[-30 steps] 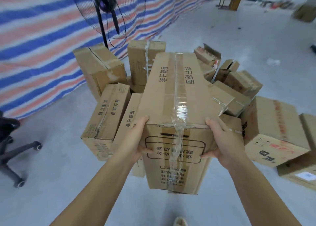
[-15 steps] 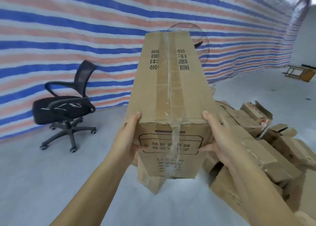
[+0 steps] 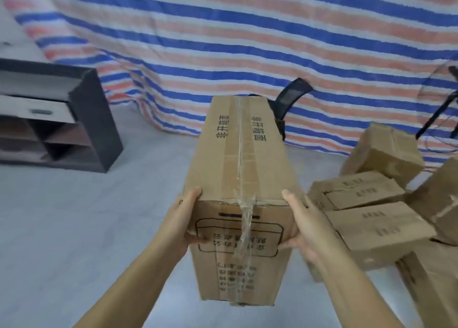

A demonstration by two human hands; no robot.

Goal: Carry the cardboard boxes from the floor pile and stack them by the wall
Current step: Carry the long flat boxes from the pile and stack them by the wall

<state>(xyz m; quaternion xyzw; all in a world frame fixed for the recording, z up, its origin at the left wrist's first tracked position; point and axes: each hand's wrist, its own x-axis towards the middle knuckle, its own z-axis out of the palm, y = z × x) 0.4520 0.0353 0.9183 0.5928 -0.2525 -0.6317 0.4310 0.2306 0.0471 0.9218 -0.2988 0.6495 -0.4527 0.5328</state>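
I carry a long taped cardboard box in the air in front of me, its printed end facing me. My left hand grips its left near corner, thumb on the end face. My right hand grips the right near corner the same way. The floor pile of cardboard boxes lies to my right, several of them tumbled together.
A striped blue, red and white tarp covers the wall ahead. A dark cabinet with a drawer stands at the left. An office chair shows behind the carried box. A fan stands at the far right. Grey floor lies ahead.
My view has swung left with the box still held in both hands. The pile has slid to the right edge, the chair is now behind the box, and the cabinet has come into view.
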